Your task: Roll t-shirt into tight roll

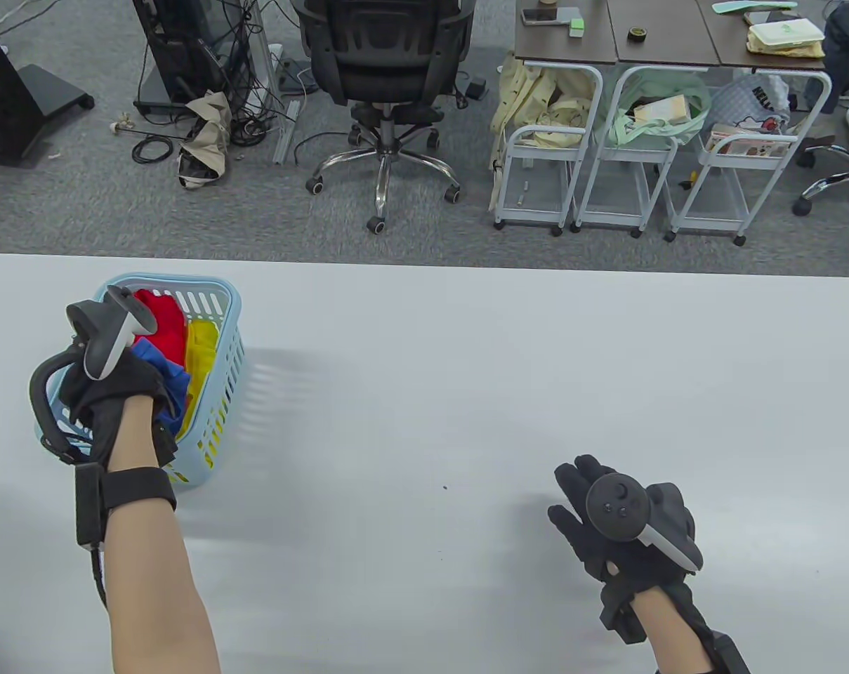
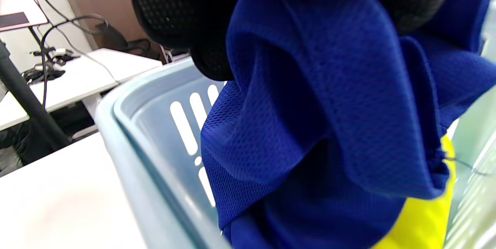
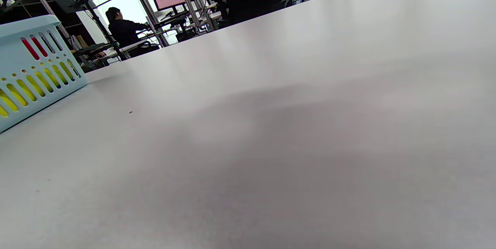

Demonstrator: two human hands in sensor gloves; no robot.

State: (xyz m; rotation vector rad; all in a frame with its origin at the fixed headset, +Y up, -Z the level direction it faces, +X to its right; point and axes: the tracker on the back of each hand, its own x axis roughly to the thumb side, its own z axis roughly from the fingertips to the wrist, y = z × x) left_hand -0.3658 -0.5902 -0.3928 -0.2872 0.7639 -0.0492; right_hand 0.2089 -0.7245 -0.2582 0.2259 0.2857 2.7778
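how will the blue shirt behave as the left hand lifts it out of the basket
Likely floppy: the blue shirt already bunches and sags in deep folds below the left hand. Its open mesh weave suggests it is light. It may drag across the yellow garment in the basket.

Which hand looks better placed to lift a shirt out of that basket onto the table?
Left. The left hand is already over the light blue plastic basket, its grip closed on the blue mesh t-shirt. The right hand rests open, far across the white table.
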